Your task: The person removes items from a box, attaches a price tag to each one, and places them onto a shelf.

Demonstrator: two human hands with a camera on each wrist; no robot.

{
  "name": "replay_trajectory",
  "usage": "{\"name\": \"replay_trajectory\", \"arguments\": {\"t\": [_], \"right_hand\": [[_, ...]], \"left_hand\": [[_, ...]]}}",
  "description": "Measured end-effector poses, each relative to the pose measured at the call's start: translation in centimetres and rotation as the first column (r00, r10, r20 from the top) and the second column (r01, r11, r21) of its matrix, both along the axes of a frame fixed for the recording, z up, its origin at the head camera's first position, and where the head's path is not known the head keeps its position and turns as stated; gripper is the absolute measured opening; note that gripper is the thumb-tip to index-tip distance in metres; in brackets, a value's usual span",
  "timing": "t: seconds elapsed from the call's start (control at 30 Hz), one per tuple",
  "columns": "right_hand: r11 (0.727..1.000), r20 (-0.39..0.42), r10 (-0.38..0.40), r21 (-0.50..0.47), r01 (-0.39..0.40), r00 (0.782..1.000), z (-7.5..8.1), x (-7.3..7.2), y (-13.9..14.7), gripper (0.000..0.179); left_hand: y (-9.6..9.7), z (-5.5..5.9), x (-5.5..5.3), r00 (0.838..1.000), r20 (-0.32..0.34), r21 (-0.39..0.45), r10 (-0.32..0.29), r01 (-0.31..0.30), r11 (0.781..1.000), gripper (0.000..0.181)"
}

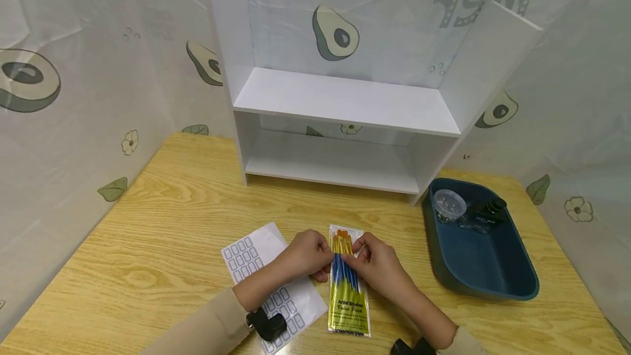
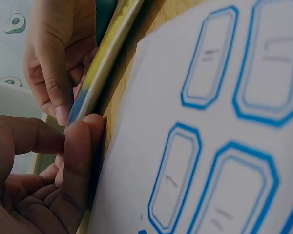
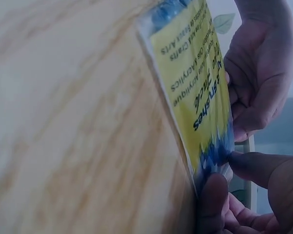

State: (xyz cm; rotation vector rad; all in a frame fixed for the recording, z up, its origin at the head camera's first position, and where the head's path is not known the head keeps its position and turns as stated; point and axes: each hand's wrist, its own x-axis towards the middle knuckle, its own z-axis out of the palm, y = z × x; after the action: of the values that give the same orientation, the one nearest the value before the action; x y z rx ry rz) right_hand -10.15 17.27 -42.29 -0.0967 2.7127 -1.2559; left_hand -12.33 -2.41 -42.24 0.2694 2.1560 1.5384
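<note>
A clear packet of paintbrushes [image 1: 349, 305] with a yellow-green "Artist Brushes" label lies on the table, brush tips toward the shelf. My left hand [image 1: 308, 253] pinches its left edge between thumb and finger, near the upper half. On the opposite edge my right hand [image 1: 382, 264] grips the packet, thumb over the blue handles. In the right wrist view that thumb presses on the packet [image 3: 200, 92] while a finger sits at its edge. Under my left forearm is a white sheet of blue-framed labels [image 1: 305, 297], some with handwritten marks in the left wrist view.
A white two-level shelf [image 1: 345, 103] stands at the back of the wooden table [image 1: 148, 245]. To the right sits a dark blue bin [image 1: 483, 284] holding a round clear tub [image 1: 449, 204] and a black-capped item [image 1: 494, 205]. Avocado-print sheeting surrounds the table.
</note>
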Motion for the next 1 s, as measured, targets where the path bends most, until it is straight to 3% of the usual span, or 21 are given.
{"name": "replay_trajectory", "arguments": {"t": [0.27,0.43,0.57,0.7,0.8,1.0], "right_hand": [[0.994,0.052,0.004,-0.113,0.002,0.999,0.5,0.5,1.0,0.02],[0.986,0.087,-0.026,-0.161,0.04,0.996,0.7,0.9,1.5,0.02],[0.989,0.094,0.038,-0.145,-0.024,0.995,1.0,0.9,1.8,0.027],[0.974,0.118,0.163,-0.175,-0.141,0.98,1.3,1.2,1.9,0.034],[0.939,0.156,0.241,-0.286,-0.189,0.958,1.5,1.4,2.0,0.036],[0.863,0.232,0.297,-0.481,-0.157,0.926,2.2,2.0,1.9,0.038]], "left_hand": [[0.5,-0.1,0.2,0.994,-0.093,-0.011,0.05,-0.051,0.999,0.014],[0.8,0.0,0.1,0.992,-0.05,0.166,0.115,-0.105,0.98,0.011],[0.9,0.3,-0.1,0.974,-0.038,0.263,0.222,-0.204,0.943,0.01],[0.8,0.6,-0.3,0.942,0.011,0.342,0.336,-0.319,0.884,0.011],[0.6,1.0,-0.6,0.925,0.065,0.386,0.374,-0.369,0.846,0.013],[0.0,1.8,-1.2,0.909,0.125,0.457,0.397,-0.408,0.79,0.014]]}}
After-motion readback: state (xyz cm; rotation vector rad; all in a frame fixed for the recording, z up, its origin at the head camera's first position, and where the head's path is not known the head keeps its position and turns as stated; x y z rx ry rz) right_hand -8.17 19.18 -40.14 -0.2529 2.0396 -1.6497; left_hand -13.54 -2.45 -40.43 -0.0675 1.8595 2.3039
